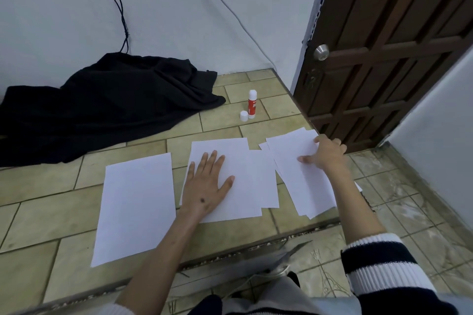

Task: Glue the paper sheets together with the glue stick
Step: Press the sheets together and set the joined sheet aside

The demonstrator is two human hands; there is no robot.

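White paper sheets lie on a tiled ledge. One single sheet (135, 207) is at the left. My left hand (207, 181) rests flat with fingers spread on the middle overlapping sheets (245, 179). At the right, my right hand (326, 153) grips the far edge of the top sheet of a loose stack (299, 174), thumb on top. The red glue stick (252, 104) stands upright behind the papers, uncapped, with its white cap (244, 116) beside it on the tiles.
A black cloth (102, 105) is heaped at the back left against the wall, with a cable running down to it. A brown wooden door (384, 46) stands at the right. The ledge's front edge (230, 253) drops to a lower tiled floor.
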